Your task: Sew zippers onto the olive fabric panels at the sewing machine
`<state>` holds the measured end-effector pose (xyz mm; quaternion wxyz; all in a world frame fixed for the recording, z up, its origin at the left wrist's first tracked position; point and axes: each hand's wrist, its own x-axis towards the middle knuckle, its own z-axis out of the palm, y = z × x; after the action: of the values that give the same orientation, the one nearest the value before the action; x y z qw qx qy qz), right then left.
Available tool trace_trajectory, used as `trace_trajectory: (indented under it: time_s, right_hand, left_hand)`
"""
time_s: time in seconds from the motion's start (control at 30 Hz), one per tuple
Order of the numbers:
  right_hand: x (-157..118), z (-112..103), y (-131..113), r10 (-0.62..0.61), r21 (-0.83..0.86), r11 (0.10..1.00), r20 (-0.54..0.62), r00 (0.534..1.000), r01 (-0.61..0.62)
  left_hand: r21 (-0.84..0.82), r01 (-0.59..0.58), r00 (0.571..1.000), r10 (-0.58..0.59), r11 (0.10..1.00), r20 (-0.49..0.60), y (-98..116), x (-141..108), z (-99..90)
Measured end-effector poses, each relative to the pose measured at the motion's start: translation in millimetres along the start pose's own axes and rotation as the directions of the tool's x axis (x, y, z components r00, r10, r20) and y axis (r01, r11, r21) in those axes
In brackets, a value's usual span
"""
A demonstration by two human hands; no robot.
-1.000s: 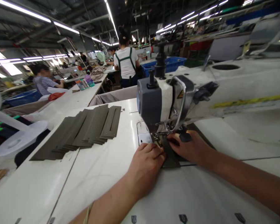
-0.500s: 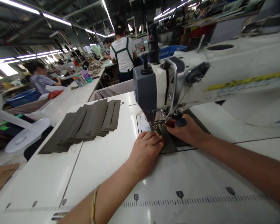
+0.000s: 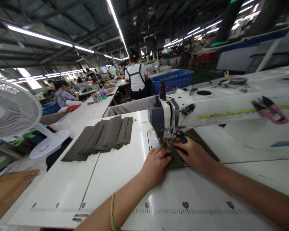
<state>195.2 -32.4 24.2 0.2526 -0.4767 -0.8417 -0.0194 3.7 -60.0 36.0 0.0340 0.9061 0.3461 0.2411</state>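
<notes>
A dark olive-grey flat strip (image 3: 176, 159) lies under the needle area of the white and grey sewing machine (image 3: 157, 120). My left hand (image 3: 156, 164) presses on its left side, with curled fingers beside the presser foot. My right hand (image 3: 195, 153) grips the strip from the right, thumb and fingers closed near the needle. A larger dark piece (image 3: 201, 144) lies behind the right hand, partly hidden by it. To the left, a fanned stack of similar slotted strips (image 3: 98, 138) rests on the white table (image 3: 120, 173).
Pink-handled snips (image 3: 274, 114) sit against the machine arm. A white fan (image 3: 50, 144) stands left, near a brown board (image 3: 12, 189). Beyond the table are a blue crate (image 3: 172, 80), a person in a white shirt (image 3: 136, 78) and another in stripes (image 3: 62, 96).
The view has tilted up, bringing more of the fan, crate and snips into sight. Both hands stay at the needle; the right fingers now lie lower along the strip.
</notes>
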Motion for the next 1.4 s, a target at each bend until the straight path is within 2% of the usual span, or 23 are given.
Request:
trace_trajectory:
  time_s: [0.1,0.13,0.2,0.3,0.4,0.5,0.63,0.8,1.13,1.4]
  right_hand:
    - [-28.2,-3.0,-4.8,-0.198,0.062,0.977,-0.081,0.977,0.203]
    - [-34.6,-2.6,-5.8,-0.238,0.073,0.966,-0.106,0.965,0.247]
    - [-40.3,-1.7,-7.5,-0.275,0.091,0.953,-0.134,0.952,0.288]
    - [-36.0,-2.5,-10.2,-0.259,0.109,0.955,-0.149,0.954,0.276]
    - [-28.6,-4.5,-13.2,-0.234,0.112,0.96,-0.173,0.957,0.255]
    - [-24.3,-3.6,-14.2,-0.238,0.099,0.961,-0.182,0.954,0.258]
    - [-19.4,1.0,-10.5,-0.238,0.091,0.963,-0.159,0.958,0.255]
    - [-8.9,0.9,-4.9,-0.21,0.119,0.966,-0.142,0.967,0.228]
    - [14.1,-1.4,0.6,-0.23,0.051,0.966,-0.28,0.932,0.254]
    - [10.9,11.4,14.2,-0.19,0.13,0.969,-0.164,0.968,0.212]
  left_hand:
    - [0.004,0.119,0.981,-0.117,0.993,-0.154,4.1,-7.9,4.8]
    - [0.007,0.126,0.975,-0.122,0.992,-0.187,4.8,-9.9,6.4]
    - [0.037,0.07,0.977,-0.061,0.997,-0.203,5.2,-11.9,8.6]
    - [0.139,-0.041,0.982,0.065,0.989,-0.174,3.3,-10.0,9.7]
    - [0.199,-0.086,0.981,0.118,0.976,-0.153,-0.7,-5.9,12.0]
    - [0.219,-0.091,0.98,0.127,0.971,-0.154,-5.3,-1.8,14.4]
    - [0.217,-0.123,0.985,0.146,0.968,-0.094,-10.5,4.5,11.0]
    - [0.204,-0.105,0.986,0.128,0.973,-0.103,-16.8,12.9,6.1]
    - [0.16,-0.067,0.993,0.082,0.985,-0.09,-30.2,22.9,5.1]
    - [0.151,-0.091,0.988,0.108,0.984,-0.11,-30.4,24.4,4.2]
